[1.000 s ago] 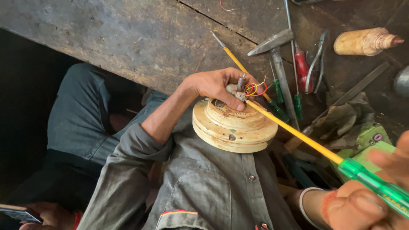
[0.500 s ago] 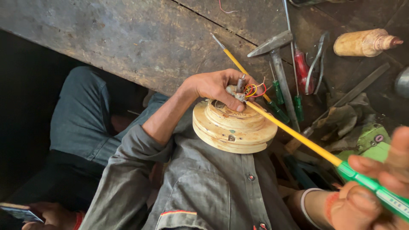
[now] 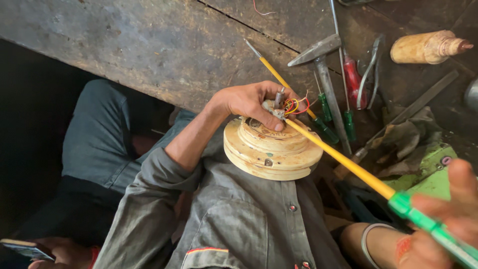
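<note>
While the left hand steadies things, the right works the long tool — line by line:

Left hand (image 3: 249,102): clamped over the top of the motor (image 3: 271,149), fingers curled round the shaft (image 3: 280,97), thumb pressed on the upper face. That grip looks meant to keep the housing from turning.

Motor: round, cream, stepped disc, resting against the person's chest above the grey shirt (image 3: 239,224), at the bench (image 3: 149,45) edge. Held close, likely for a firm brace.

Wires (image 3: 294,104): red, yellow, orange strands sprouting beside the shaft, just right of the fingers.

Right hand (image 3: 448,219): closed round the green handle of the screwdriver (image 3: 348,162), low right and partly out of view.

Screwdriver: yellow shank runs up-left, tip at the base of the shaft beside the thumb. Exactly what the tip touches, I cannot tell.

Bench tools: hammer (image 3: 318,60), a second yellow screwdriver (image 3: 279,74), small green screwdrivers (image 3: 326,107), red driver (image 3: 352,79), pliers (image 3: 371,69), a wooden handle (image 3: 428,46), all lying within reach to the right.

Bottom left: another hand (image 3: 55,254) with a phone (image 3: 25,247), well apart.
</note>
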